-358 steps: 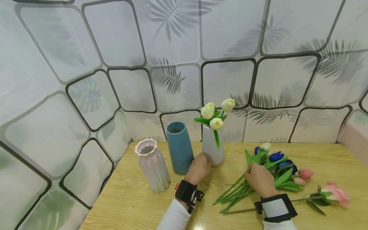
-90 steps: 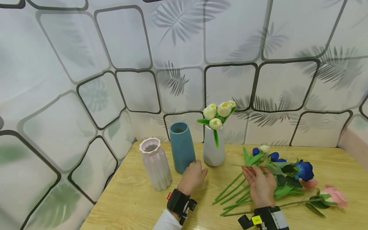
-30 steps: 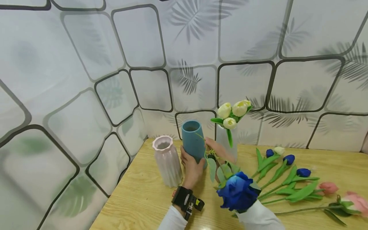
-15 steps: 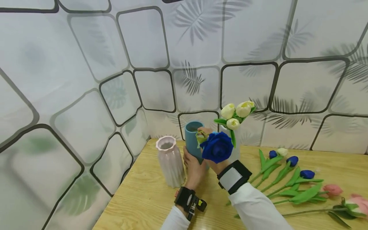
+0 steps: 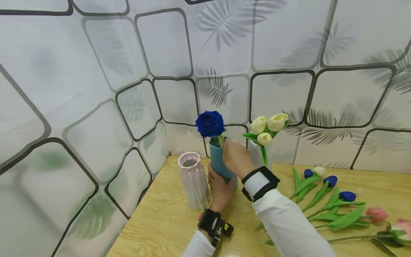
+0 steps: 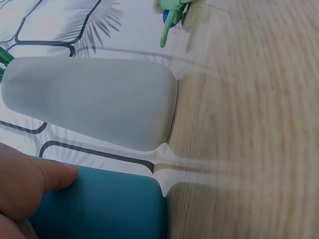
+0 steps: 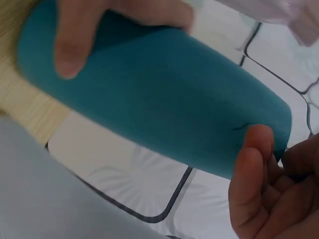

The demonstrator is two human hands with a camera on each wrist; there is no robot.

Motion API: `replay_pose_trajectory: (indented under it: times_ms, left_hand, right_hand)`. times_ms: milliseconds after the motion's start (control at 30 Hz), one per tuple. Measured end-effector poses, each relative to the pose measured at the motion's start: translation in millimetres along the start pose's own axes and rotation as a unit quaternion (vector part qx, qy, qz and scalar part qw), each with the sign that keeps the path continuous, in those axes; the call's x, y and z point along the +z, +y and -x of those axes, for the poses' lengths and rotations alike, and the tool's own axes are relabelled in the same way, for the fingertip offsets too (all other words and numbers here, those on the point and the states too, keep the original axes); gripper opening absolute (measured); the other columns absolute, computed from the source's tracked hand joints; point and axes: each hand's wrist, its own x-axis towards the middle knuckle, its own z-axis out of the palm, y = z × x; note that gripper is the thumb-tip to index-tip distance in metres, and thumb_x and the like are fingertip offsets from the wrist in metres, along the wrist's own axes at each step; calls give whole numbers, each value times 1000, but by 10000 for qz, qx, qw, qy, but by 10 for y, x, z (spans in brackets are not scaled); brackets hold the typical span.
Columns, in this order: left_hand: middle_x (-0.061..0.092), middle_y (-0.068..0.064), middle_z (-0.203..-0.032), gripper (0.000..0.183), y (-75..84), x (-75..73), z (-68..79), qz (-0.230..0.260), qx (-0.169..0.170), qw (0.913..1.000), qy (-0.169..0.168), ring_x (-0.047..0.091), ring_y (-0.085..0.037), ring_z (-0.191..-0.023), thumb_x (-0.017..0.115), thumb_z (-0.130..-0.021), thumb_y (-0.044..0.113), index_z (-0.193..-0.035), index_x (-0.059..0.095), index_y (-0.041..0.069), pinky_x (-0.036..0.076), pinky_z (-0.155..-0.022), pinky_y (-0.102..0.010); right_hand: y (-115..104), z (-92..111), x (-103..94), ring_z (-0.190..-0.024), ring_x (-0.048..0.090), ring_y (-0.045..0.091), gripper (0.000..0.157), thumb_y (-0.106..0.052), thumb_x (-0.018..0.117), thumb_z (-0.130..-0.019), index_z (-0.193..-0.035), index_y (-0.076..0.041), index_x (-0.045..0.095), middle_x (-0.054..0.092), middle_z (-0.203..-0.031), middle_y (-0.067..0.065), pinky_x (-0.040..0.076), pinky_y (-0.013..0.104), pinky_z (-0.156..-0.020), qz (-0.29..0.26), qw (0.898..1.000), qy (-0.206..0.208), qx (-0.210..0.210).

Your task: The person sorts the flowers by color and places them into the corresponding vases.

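Note:
A blue rose [image 5: 210, 124] stands upright in the mouth of the blue vase [image 5: 219, 157], its bloom above the rim. My right hand [image 5: 237, 157] is at that rim, fingers curled where the stem goes in; the pinched part is hidden behind them. In the right wrist view the right hand [image 7: 279, 199] touches the vase's top end. My left hand [image 5: 221, 189] grips the vase low down, thumb on one side and fingers on the other. The left wrist view shows the left hand's thumb [image 6: 60, 175] lying against the blue vase [image 6: 114, 204].
Left of the blue vase stands a pale pink fluted vase [image 5: 194, 184]. A white vase [image 5: 255, 151] holding several white tulips [image 5: 264, 138] is close on the right. Blue tulips [image 5: 330, 181], a pink tulip [image 5: 377, 214] and a pink rose [image 5: 402, 228] lie on the table [image 5: 154, 221].
The right hand has taken the blue rose from the lying flowers to the blue vase, and its stem is now inside. The left hand has taken hold of the vase. A white tulip joined the white vase earlier.

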Motion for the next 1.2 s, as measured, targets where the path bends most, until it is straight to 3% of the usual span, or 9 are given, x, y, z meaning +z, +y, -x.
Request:
replay_pose_trajectory:
  times_ms: [33,100,267,400,700,900,1000,1100,1200]
  left_hand:
    - [6,-38,-152,97,0,2,0,-60,2,10000,-11,14,-56,-137,67,-92,11,-153,-5,-7,24,-105,-71]
    - [7,-39,-152,96,-2,5,-3,-134,-12,9999,-24,15,-56,-137,67,-92,11,-153,-5,-9,25,-106,-70]
    - [7,-38,-153,97,1,23,-11,-124,-118,9998,41,16,-55,-138,68,-92,12,-153,-4,-8,24,-107,-67]
    - [13,-38,-150,98,3,39,-11,-253,-92,9995,194,22,-55,-133,70,-89,14,-153,-2,-8,29,-103,-68]
    - [19,-42,-146,98,-24,51,-12,-490,201,9974,489,28,-57,-130,73,-88,18,-149,3,-13,26,-107,-67]
    - [18,-39,-148,100,-29,49,-11,-383,0,9984,414,27,-54,-133,74,-86,14,-152,2,-9,28,-106,-67]
    - [19,-37,-149,100,-25,56,-7,-355,-76,9986,393,27,-52,-133,74,-86,12,-153,3,-8,29,-106,-66]
    - [19,-37,-150,100,-16,54,-3,-310,-97,9987,399,27,-52,-135,74,-86,14,-154,3,-6,28,-107,-66]
    - [19,-36,-151,100,-8,40,-4,-275,-162,9986,420,27,-52,-135,73,-86,15,-155,3,-5,28,-108,-65]
  right_hand:
    - [6,-4,-57,-64,62,31,28,-12,40,-107,-102,2,64,63,-76,16,43,34,-49,-775,9966,59,271]
    - [39,-18,-76,-59,58,28,32,-17,35,-107,-110,4,59,58,-72,15,44,38,-52,-1332,9902,81,422]
    - [187,-7,187,-47,47,21,35,-14,36,-106,-135,2,48,54,-64,10,38,36,-47,-2373,9655,795,726]
    - [264,107,345,-46,43,18,26,-12,34,-104,-124,-1,47,49,-62,5,34,32,-46,-2802,9513,1007,799]
    - [364,442,559,-51,49,17,13,-5,45,-96,-104,-4,54,55,-67,7,40,32,-50,-2715,9537,681,1100]
    - [522,730,642,-50,47,16,13,-6,46,-96,-105,-3,55,53,-65,4,39,31,-47,-2795,9505,203,1341]
    - [664,903,626,-46,44,14,13,-9,47,-99,-105,-3,56,50,-61,2,36,29,-43,-2490,9589,-25,1363]
    - [836,1052,595,-43,42,12,12,-10,50,-98,-103,-3,59,50,-58,0,33,28,-40,-1796,9744,-46,1355]
    - [983,1174,562,-43,43,12,14,-9,54,-96,-102,2,62,52,-58,0,33,28,-39,-1277,9817,-39,1415]
